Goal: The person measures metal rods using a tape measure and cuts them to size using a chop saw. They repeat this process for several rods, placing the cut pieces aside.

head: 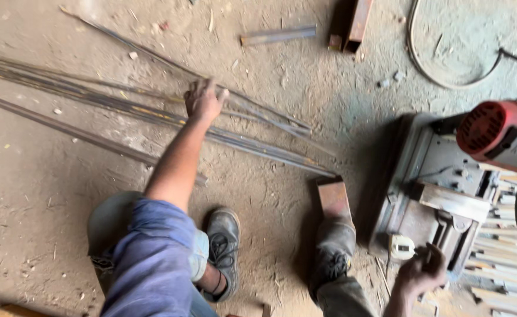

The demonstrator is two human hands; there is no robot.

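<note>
Blue cloth of the sleeve (152,258) is seen nearest to the camera, low in the view, and from it the left forearm is stretched forward over the dirt floor (35,194).

A bundle of long steel rods (123,108) is laid on this floor. Its long axis runs from the far left edge of the view down toward the right, where the rod ends are found near a rusty piece of square tube (333,198). The left hand (204,101) is placed on the bundle, near its middle, with the fingers spread and bent over the rods; whether a rod is really clenched cannot be told. The rods lie across the line of the arm, so both ends reach well away from the hand, the left end much farther. Open floor is left beyond the rods and to the left.

At the right a cut-off saw (440,194) with a red motor housing (493,126) is standing, with cut strips beside it. The right hand (421,271) is closed on a small part at the base of the saw, near a white tape measure (401,246). This hand is well apart from the rods. Two worn shoes (223,243) are planted between.
</note>
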